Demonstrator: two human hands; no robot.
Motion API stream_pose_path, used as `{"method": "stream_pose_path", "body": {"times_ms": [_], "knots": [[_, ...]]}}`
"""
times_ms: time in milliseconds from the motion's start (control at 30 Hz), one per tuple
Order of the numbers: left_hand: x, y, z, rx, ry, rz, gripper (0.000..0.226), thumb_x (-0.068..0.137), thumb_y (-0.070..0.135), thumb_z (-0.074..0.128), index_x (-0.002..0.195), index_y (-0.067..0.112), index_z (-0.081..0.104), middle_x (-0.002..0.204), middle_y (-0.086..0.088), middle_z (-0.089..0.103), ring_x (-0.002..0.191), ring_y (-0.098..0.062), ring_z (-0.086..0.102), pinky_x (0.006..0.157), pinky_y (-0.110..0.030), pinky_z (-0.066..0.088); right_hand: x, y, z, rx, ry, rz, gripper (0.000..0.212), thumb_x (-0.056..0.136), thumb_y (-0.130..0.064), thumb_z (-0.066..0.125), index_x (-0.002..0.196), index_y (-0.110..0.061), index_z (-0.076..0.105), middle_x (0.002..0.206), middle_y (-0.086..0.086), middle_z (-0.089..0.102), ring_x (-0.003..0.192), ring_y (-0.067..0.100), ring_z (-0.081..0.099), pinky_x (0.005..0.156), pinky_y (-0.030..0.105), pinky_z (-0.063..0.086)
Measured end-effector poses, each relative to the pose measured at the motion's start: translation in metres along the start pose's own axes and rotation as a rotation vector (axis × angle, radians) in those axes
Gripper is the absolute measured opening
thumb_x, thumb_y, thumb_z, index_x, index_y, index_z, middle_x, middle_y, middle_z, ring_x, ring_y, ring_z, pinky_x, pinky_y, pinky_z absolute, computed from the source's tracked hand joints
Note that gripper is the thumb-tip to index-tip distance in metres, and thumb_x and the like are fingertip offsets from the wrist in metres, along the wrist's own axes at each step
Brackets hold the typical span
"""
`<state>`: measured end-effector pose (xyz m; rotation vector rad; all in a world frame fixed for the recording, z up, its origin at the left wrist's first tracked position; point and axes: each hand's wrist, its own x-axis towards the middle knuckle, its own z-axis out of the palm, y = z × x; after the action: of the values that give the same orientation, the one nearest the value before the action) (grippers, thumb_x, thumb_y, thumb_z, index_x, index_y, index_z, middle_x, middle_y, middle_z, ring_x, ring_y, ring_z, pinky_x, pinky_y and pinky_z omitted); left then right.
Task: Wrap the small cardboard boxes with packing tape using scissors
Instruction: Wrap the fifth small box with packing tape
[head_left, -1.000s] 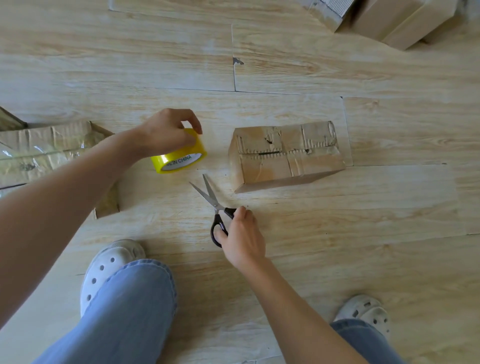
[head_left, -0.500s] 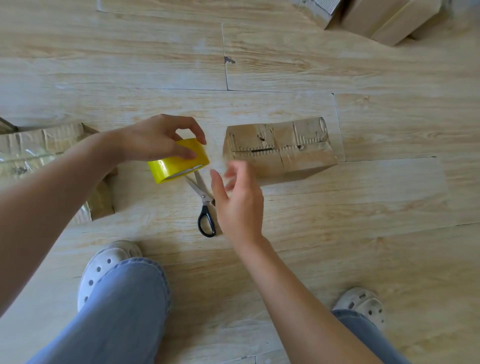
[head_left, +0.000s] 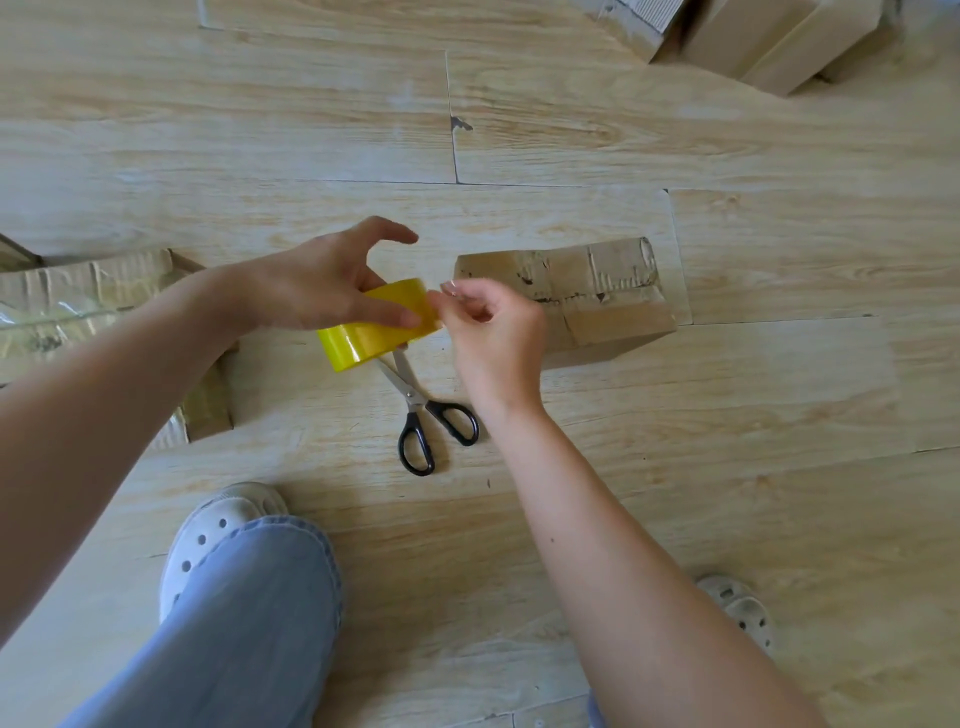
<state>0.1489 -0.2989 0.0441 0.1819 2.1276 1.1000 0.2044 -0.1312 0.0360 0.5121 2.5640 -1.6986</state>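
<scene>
Cardboard box (head_left: 597, 291), small and brown, lies on the wooden floor (head_left: 727, 467) right of centre in the frame. Its top is creased and scuffed, glossy with strips of clear tape, and a dark slit runs along the flap seam. Just left of it the left hand (head_left: 311, 286) grips a yellow tape roll (head_left: 363, 340) from above, thumb laid across it, forefinger lifted free, the roll tilted. The right hand (head_left: 493, 332) has its fingers curled, thumb and forefinger pinching at the roll's right edge; whether a loose end is caught there cannot be told. Black-handled scissors (head_left: 421, 410) lie on the floor under the roll, blades pointing to the upper left. More plain boxes (head_left: 779, 47) sit in the upper right corner, and crumpled taped cardboard (head_left: 88, 306) lies at the left edge.
</scene>
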Motion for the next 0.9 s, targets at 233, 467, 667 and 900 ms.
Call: {"method": "stream_pose_path", "body": {"times_ms": [233,467,667,900], "knots": [[-0.015,0.007,-0.001,-0.090,-0.039,0.036,0.088,0.039,0.077,0.074,0.091,0.005,0.071,0.088,-0.014,0.071,0.085,-0.027,0.067,0.083,-0.045,0.049,0.025,-0.003,-0.027,0.003,0.026,-0.061,0.010,0.085,-0.019,0.074,0.091,-0.012,0.077,0.082,-0.012,0.068,0.084,0.002,0.065,0.080,0.018,0.050],[-0.007,0.011,0.007,0.092,0.149,-0.128,0.062,0.047,0.076,0.061,0.068,0.017,0.069,0.064,-0.001,0.064,0.067,-0.017,0.060,0.060,-0.029,0.044,0.032,0.004,-0.059,0.058,-0.005,-0.024,0.008,0.086,-0.018,0.073,0.089,-0.012,0.076,0.070,-0.016,0.068,0.066,-0.006,0.063,0.062,0.005,0.045],[-0.006,0.012,0.012,0.124,0.143,-0.050,0.066,0.053,0.079,0.067,0.062,0.015,0.064,0.054,0.002,0.054,0.055,-0.011,0.051,0.056,-0.028,0.038,0.046,0.017,-0.092,0.112,0.058,0.041,0.014,0.085,-0.018,0.074,0.074,-0.025,0.070,0.062,-0.019,0.066,0.059,-0.011,0.060,0.061,0.006,0.045],[0.001,0.015,0.014,0.211,0.210,-0.119,0.067,0.047,0.079,0.057,0.059,0.013,0.064,0.047,0.004,0.051,0.049,-0.009,0.049,0.052,-0.027,0.038,0.065,0.026,-0.131,0.035,0.092,0.017,0.022,0.087,-0.020,0.071,0.068,-0.029,0.067,0.056,-0.022,0.064,0.055,-0.010,0.056,0.058,0.006,0.042]]}}
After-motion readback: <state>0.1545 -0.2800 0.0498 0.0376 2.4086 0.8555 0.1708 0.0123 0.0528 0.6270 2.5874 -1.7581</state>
